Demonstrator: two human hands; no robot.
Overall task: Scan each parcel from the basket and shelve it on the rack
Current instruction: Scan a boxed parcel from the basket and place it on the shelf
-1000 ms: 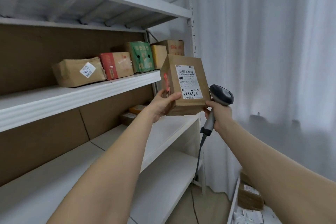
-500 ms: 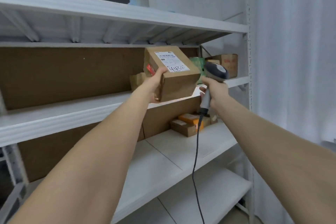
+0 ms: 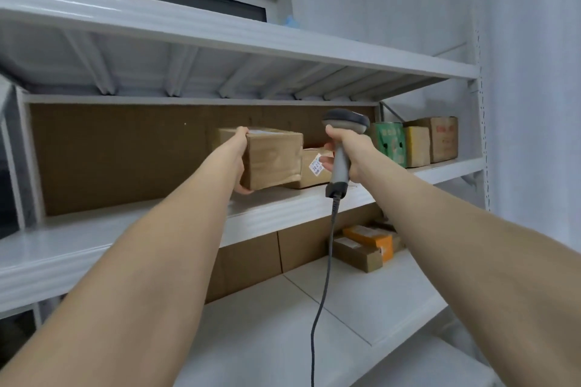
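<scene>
Up at 12 o'clock, the left hand (image 3: 240, 163) clasps the cardboard parcel (image 3: 273, 160) by its 9 o'clock end, fingers wrapped over top and bottom. The box is on the middle shelf (image 3: 283, 214) of the rack (image 3: 479, 104), just beside a labelled parcel (image 3: 314, 168) at its 3 o'clock. Further toward 3 o'clock, the right hand (image 3: 352, 154) has its fingers curled tight round the barcode scanner (image 3: 340, 166).

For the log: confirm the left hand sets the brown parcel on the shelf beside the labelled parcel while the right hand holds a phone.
Wrong: in the head view the right hand holds a corded scanner, not a phone. The left hand does set the brown parcel there.
</scene>
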